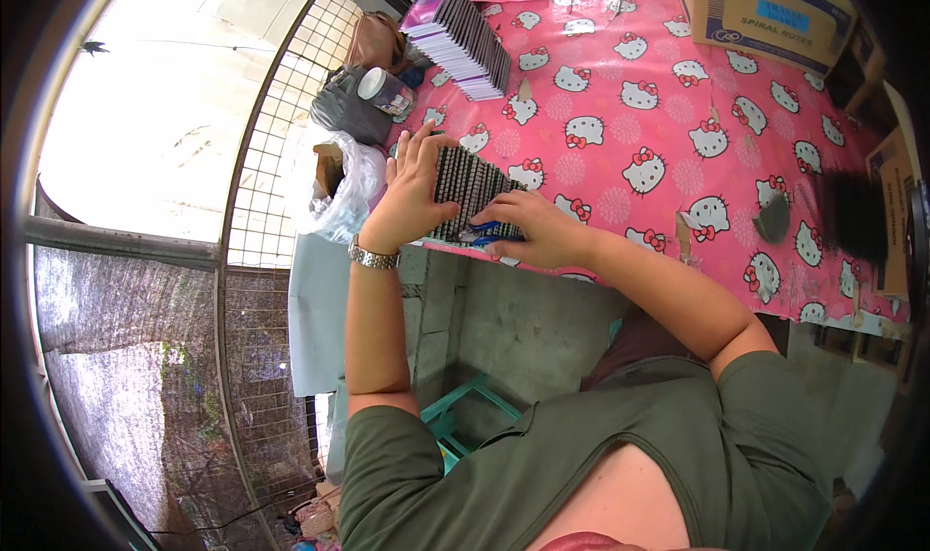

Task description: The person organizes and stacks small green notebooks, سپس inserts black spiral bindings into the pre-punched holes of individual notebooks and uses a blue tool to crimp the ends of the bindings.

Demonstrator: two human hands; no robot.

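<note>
A stack of spiral notebooks (472, 181) stands at the table's near left edge, its dark wire coils facing me. My left hand (415, 185) is against the stack's left side, thumb across the coils and fingers stretched along the far part, gripping it steady. Closed around blue-handled pliers (492, 231), my right hand (535, 223) is at the lower right of the coils. The pliers' jaws point toward the coil ends; my fingers partly hide them, and whether they pinch a wire I cannot tell.
Another tall stack of purple-covered notebooks (460, 42) stands farther back. Beside it are a clear jar (386, 92), a grey cloth bundle (347, 107) and a plastic bag (341, 188). Cardboard boxes (770, 18) stand at the far right of the pink patterned table (610, 125). Wire mesh (281, 95) borders the left.
</note>
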